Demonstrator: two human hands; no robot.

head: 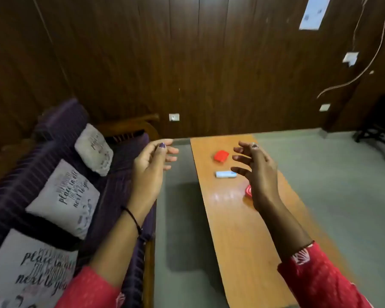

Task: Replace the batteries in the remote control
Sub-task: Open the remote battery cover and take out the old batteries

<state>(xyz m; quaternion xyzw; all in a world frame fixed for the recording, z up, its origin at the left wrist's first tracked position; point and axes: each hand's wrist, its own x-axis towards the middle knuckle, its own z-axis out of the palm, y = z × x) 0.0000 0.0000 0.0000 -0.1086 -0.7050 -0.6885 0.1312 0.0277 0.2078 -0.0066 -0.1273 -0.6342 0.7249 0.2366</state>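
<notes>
A small white remote control (226, 174) lies flat on the long wooden table (238, 230), toward its far end. Beyond it sits a red packet (221, 156). Another red packet (248, 191) shows partly from behind my right wrist. My right hand (256, 172) hovers above the table just right of the remote, fingers spread and empty. My left hand (152, 165) is raised over the gap between sofa and table, fingers apart, holding nothing.
A purple striped sofa (62, 138) with three printed cushions (65, 196) runs along the left. Grey floor (331, 185) surrounds the table. A dark wood-panelled wall (187, 63) stands behind, with a black chair base (378, 138) at the far right.
</notes>
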